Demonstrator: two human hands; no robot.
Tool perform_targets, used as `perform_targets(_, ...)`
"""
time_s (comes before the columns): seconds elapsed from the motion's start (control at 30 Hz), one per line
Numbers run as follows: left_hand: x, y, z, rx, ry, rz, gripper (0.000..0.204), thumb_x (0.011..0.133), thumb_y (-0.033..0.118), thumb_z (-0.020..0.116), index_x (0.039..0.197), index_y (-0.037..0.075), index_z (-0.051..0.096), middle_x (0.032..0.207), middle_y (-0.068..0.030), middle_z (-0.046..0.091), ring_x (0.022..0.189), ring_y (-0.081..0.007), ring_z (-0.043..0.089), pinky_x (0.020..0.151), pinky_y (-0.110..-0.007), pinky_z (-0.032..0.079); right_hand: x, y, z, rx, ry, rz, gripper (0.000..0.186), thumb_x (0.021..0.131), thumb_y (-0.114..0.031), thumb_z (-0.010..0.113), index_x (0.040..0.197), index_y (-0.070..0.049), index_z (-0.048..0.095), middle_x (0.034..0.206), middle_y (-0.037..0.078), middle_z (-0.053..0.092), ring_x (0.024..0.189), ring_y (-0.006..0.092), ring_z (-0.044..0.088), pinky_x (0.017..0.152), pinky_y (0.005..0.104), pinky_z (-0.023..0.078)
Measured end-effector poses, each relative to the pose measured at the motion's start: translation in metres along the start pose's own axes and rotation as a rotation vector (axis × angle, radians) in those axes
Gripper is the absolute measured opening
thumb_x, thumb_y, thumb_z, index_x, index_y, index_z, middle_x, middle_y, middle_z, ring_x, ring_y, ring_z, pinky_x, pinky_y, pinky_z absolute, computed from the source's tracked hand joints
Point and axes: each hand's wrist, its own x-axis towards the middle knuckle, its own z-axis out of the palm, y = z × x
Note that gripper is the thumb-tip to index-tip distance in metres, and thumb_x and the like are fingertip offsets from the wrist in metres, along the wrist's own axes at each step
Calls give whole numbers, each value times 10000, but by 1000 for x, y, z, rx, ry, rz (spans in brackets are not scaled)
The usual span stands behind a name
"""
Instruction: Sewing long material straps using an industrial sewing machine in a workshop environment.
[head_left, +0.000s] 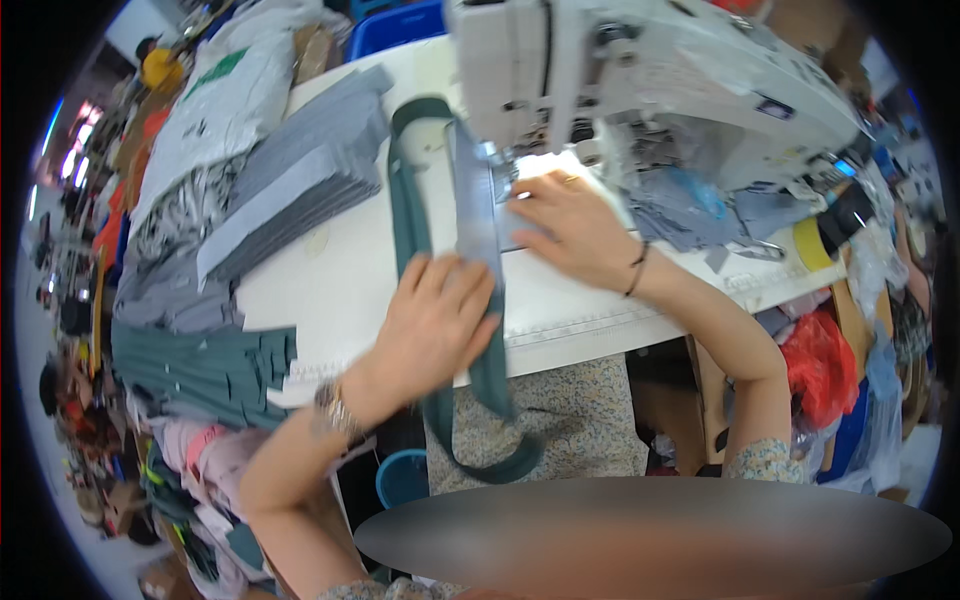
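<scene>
1. Grey cloth, a narrow strip (476, 205), lies on the white bench (340, 290) with its long axis running from the near edge straight away toward the sewing machine (650, 80); its far end sits under the machine's head, by the needle.
2. A dark green band (410, 215) runs alongside it, looping at the far end near the machine and hanging over the near edge of the bench into a loop (490, 440) above the person's lap.
3. The left hand (440, 320) lies flat on the near end of the grey strip and the green band, close to the near edge of the bench. Its grip is wide: fingers spread and pressing down, not pinching. Its forearm comes in from the lower left, a watch (335, 405) on the wrist.
4. The right hand (565, 225) rests farther along the same line, just right of the strip and near the needle, so it is the nearer hand to the machine. Its fingers point left toward the strip's edge, palm down; whether they pinch the cloth I cannot tell. A dark cord (637, 270) circles the wrist.
5. So the strip lies between the two hands along its length, left hand at the near end, right hand at the far end.
6. A stack of grey cut pieces (300, 180) sits at the far left of the bench, well apart from both hands.
</scene>
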Motion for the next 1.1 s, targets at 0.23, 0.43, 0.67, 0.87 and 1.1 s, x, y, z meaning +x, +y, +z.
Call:
perform_targets(0.23, -23, 41, 4, -130, -13, 106, 449, 751, 100, 687, 1169, -57, 642, 1218, -176, 610, 1164, -345, 554, 1004, -474, 444, 70, -92, 23, 143, 12, -83, 501, 862, -218, 659, 1318, -42, 552, 1216, 166, 582, 1191, 312, 540, 954, 458, 467)
perform_targets(0.43, -46, 25, -21, -183, -111, 110, 471, 680, 30, 669, 1144, -31, 624, 1207, -174, 623, 1140, -351, 589, 1001, -463, 472, 14, -51, -6, -363, -151, -349, 225, 873, -277, 632, 843, -86, 747, 1195, 120, 631, 1344, 261, 484, 1204, 551, 219)
perform_targets(0.67, -43, -11, -56, 367, -284, 230, 296, 842, 71, 580, 1130, 20, 627, 1281, -131, 600, 1239, -324, 563, 970, -445, 512, -114, -103, -91, -190, -725, -97, 451, 857, -474, 675, 657, -71, 633, 615, 77, 613, 576, 279, 624, 588, 429, 477)
perform_targets(0.87, -20, -26, -25, 550, -341, 334, 270, 781, 102, 603, 983, 14, 757, 1293, -115, 630, 1161, -229, 578, 1016, -370, 453, -192, -101, -38, 496, -1416, 130, 469, 912, -485, 626, 808, -33, 699, 717, 187, 670, 677, 360, 666, 612, 448, 533)
perform_targets(1.1, -11, 29, -10, 323, -214, 179, 227, 741, 95, 632, 904, -55, 683, 984, -160, 631, 934, -256, 590, 775, -327, 548, -62, -96, -48, 62, 113, 105, 579, 777, -343, 795, 1223, -29, 602, 1044, 119, 644, 886, 328, 590, 806, 405, 483)
